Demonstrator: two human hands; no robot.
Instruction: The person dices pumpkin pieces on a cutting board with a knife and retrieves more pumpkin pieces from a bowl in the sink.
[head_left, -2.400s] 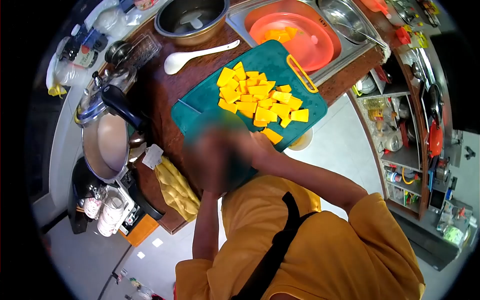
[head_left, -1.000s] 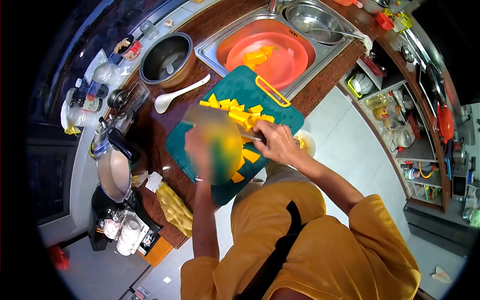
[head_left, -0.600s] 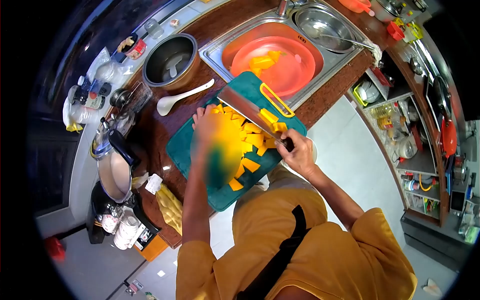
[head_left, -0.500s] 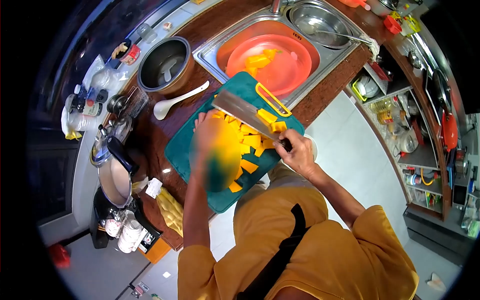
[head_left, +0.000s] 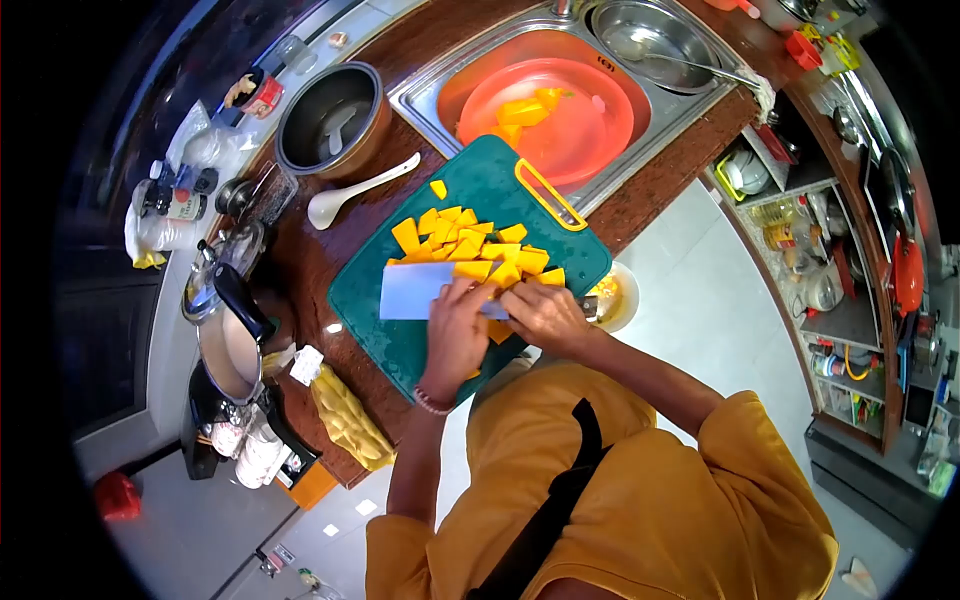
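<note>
Chunks of orange pumpkin [head_left: 470, 237] lie heaped on a green cutting board [head_left: 370, 300] with a yellow handle. A cleaver [head_left: 408, 292] lies low along the near side of the heap, its broad blade pointing left. My right hand [head_left: 548, 315] is closed around the cleaver close to its handle, and the dark handle end sticks out past it. My left hand [head_left: 460, 330] has its fingers bent over the blade's upper edge, against the chunks. A few chunks are partly hidden under and behind my hands.
Beyond the board, a red basin [head_left: 575, 135] with larger pumpkin pieces sits in the steel sink [head_left: 420, 105]. A white spoon [head_left: 365, 190] and a dark pot [head_left: 335, 120] stand to the left. A white bin [head_left: 625, 300] is right of the board.
The cleaver has swung from the board's far side to the near side of the chunks. My left hand has moved right onto the blade, and the chunks now sit farther up the board.
</note>
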